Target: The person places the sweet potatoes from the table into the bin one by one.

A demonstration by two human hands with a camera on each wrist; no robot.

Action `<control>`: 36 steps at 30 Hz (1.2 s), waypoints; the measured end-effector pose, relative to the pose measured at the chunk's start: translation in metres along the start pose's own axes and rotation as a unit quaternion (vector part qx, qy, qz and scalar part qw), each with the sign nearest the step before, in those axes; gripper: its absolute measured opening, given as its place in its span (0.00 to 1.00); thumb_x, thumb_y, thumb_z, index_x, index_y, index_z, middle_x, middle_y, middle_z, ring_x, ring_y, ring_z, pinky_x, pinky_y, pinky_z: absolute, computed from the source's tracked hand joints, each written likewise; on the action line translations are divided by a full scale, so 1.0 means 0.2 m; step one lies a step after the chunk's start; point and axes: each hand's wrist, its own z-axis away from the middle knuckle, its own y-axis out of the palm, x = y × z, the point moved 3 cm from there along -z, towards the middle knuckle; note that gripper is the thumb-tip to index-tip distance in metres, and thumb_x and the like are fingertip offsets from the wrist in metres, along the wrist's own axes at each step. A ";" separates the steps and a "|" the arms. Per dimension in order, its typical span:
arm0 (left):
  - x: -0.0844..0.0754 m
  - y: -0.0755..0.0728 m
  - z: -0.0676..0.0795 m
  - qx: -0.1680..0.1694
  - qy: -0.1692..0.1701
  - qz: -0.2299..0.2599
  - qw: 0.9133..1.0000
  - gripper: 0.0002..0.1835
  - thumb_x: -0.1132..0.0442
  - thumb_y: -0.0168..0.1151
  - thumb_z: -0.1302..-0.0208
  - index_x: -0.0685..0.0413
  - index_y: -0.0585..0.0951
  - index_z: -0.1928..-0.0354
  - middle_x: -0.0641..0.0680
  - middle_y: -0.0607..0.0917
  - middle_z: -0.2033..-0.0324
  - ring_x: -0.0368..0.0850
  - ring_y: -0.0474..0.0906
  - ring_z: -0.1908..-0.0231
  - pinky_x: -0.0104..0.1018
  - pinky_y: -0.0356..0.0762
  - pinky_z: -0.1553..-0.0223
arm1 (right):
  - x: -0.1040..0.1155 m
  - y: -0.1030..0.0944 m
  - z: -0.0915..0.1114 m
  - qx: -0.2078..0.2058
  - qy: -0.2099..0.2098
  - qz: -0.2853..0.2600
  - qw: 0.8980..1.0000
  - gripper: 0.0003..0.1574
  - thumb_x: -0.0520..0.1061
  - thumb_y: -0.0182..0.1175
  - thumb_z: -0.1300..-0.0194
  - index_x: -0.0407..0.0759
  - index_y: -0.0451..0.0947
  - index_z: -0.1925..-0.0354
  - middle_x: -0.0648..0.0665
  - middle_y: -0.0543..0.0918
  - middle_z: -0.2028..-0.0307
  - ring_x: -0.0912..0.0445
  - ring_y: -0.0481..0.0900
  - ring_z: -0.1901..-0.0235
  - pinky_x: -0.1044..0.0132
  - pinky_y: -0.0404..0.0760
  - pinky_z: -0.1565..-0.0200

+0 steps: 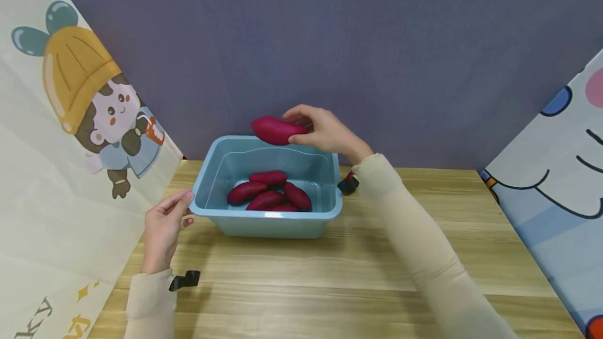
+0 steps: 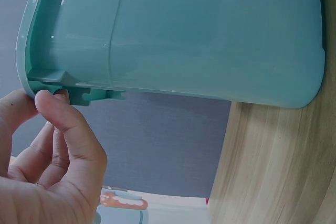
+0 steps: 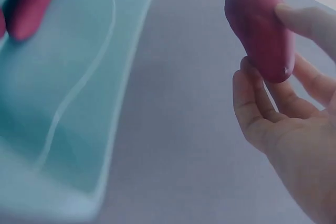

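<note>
In the head view, my right hand point(image 1: 322, 127) holds a purplish-red sweet potato point(image 1: 277, 131) above the back rim of a light blue plastic bin point(image 1: 273, 228). The right wrist view shows this sweet potato point(image 3: 261, 30) pinched between the thumb and fingers, apart from the bin wall. At the bin's left front corner, my left hand point(image 1: 165, 224) pinches the rim between thumb and fingers, seen closer in the left wrist view at the bin's rim point(image 2: 23, 51). Several more sweet potatoes point(image 1: 268, 200) lie on the bin floor, one partly hidden by the front wall.
The bin stands on a wood-grain table point(image 1: 292, 286) near a grey-blue backdrop point(image 1: 400, 67). Cartoon-printed sheets flank it at the left point(image 1: 47, 171) and right point(image 1: 556, 187). A small red thing point(image 1: 349, 175) shows beside the bin's right side, mostly hidden by a black wrist camera point(image 1: 348, 186).
</note>
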 end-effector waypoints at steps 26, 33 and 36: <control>0.00 0.01 0.00 -0.002 0.001 0.009 1.000 0.18 0.55 0.73 0.39 0.57 0.87 0.51 0.48 0.87 0.65 0.40 0.81 0.71 0.29 0.81 0.75 | -0.21 0.42 -0.11 0.126 0.083 0.070 0.986 0.28 0.38 0.69 0.37 0.39 0.75 0.39 0.41 0.80 0.45 0.48 0.78 0.46 0.60 0.77 0.45; 0.00 0.00 0.00 0.001 0.003 0.004 1.000 0.18 0.55 0.73 0.38 0.58 0.87 0.50 0.48 0.87 0.65 0.40 0.81 0.70 0.29 0.82 0.75 | -0.17 0.39 -0.10 0.118 0.086 0.059 0.987 0.25 0.37 0.66 0.34 0.41 0.76 0.40 0.43 0.80 0.46 0.46 0.79 0.47 0.62 0.78 0.48; 0.00 0.00 0.00 0.001 0.004 0.005 1.000 0.18 0.55 0.73 0.38 0.58 0.87 0.50 0.49 0.87 0.64 0.40 0.81 0.70 0.29 0.81 0.75 | -0.13 0.36 -0.09 0.103 0.075 0.042 0.991 0.24 0.37 0.66 0.33 0.42 0.76 0.40 0.44 0.80 0.48 0.49 0.79 0.49 0.63 0.79 0.49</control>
